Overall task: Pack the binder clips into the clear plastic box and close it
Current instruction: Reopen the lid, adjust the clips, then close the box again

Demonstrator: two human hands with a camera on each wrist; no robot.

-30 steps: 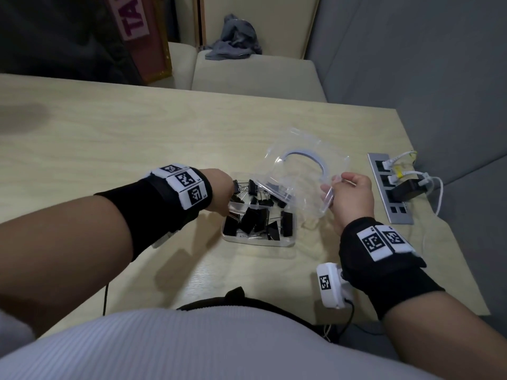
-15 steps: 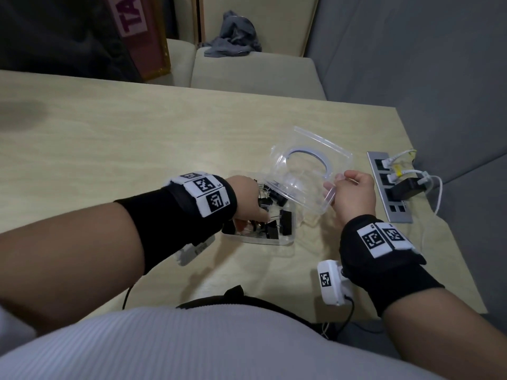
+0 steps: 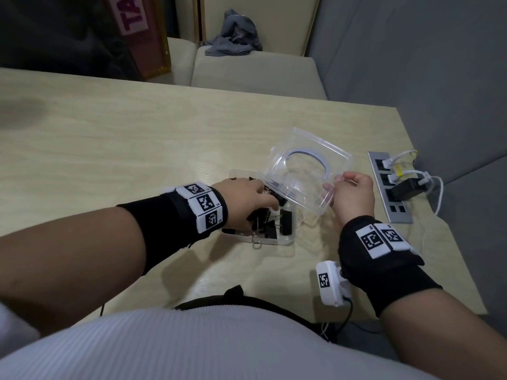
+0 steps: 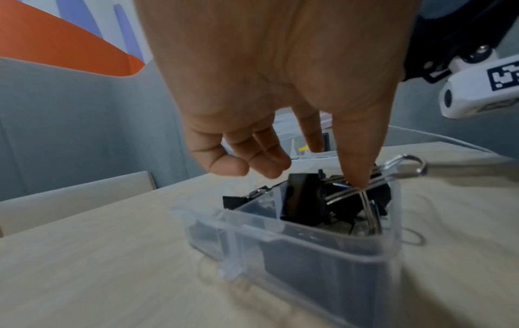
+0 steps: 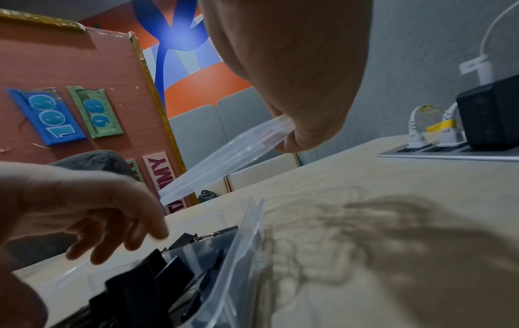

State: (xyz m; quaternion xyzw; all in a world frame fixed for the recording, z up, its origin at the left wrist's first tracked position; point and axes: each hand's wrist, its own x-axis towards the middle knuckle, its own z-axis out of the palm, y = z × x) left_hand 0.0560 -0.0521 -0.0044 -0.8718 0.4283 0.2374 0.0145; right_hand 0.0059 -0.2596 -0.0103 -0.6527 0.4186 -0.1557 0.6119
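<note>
The clear plastic box [image 3: 274, 242] sits on the table [image 3: 137, 149] in front of me, holding several black binder clips [image 3: 285, 224]. Its hinged lid [image 3: 301, 176] stands tilted up over the box's far right. My right hand [image 3: 354, 196] pinches the lid's free edge [image 5: 230, 155] between thumb and fingers. My left hand [image 3: 260, 200] reaches into the box from the left. In the left wrist view its thumb [image 4: 353, 155] presses straight down on a clip's wire handles [image 4: 365, 190], and the other fingers hang loosely curled, holding nothing. One wire handle pokes over the box's rim [image 4: 407, 164].
A recessed power strip [image 3: 397, 215] with white plugs and a black adapter [image 3: 406, 189] lies to the right of my right hand, near the table's right edge. A beige bench [image 3: 255, 75] with a grey cloth [image 3: 233, 34] stands behind the table, and a red board [image 3: 137, 31] leans at the back left.
My left hand moved from the box's left side to over and into the box, onto the clips. The right hand stayed put, holding the lid up.
</note>
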